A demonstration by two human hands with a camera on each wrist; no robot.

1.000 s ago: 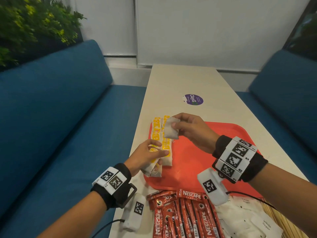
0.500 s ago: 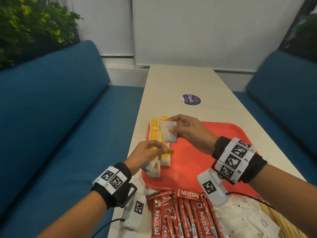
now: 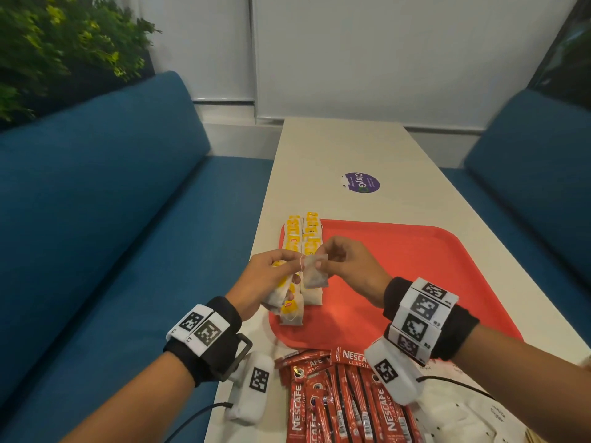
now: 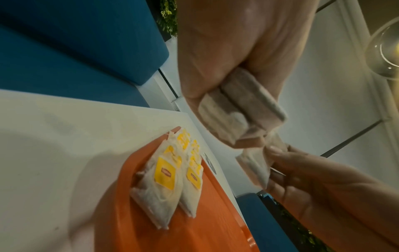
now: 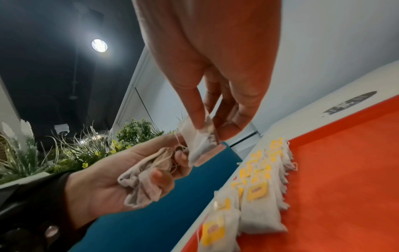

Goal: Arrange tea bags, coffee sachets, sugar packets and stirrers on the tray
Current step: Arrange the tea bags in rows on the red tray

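Table (image 3: 319, 148): long pale top between two blue benches (image 3: 96, 219), running from 6 to 12 o'clock in the head view; a round purple sticker (image 3: 362, 182) lies toward 12 o'clock.
Tray (image 3: 415, 266): red, flat on the table at centre, its near rim toward 6 o'clock.
Coffee sachets (image 3: 335, 401): red sticks fanned on the table at 6 o'clock, just off the tray's near rim.
Sugar packets (image 3: 473, 414): white, on the table at 5 o'clock, beside the sachets.
Tea-bag rows (image 3: 303, 231): two columns of yellow-tagged bags along the tray's 9 o'clock edge, touching one another.
Left hand (image 3: 265, 279): above the tray's 9 o'clock edge, fingers curled round a small bundle of tea bags (image 5: 146, 177), thumb tip near the right hand's bag.
Right hand (image 3: 348, 270): just at 3 o'clock of the left hand, thumb and forefinger pinching the top of a single tea bag (image 3: 315, 276), which hangs clear of the tray.
String (image 3: 301, 263): a thin thread runs between the single bag and the left hand's bundle.
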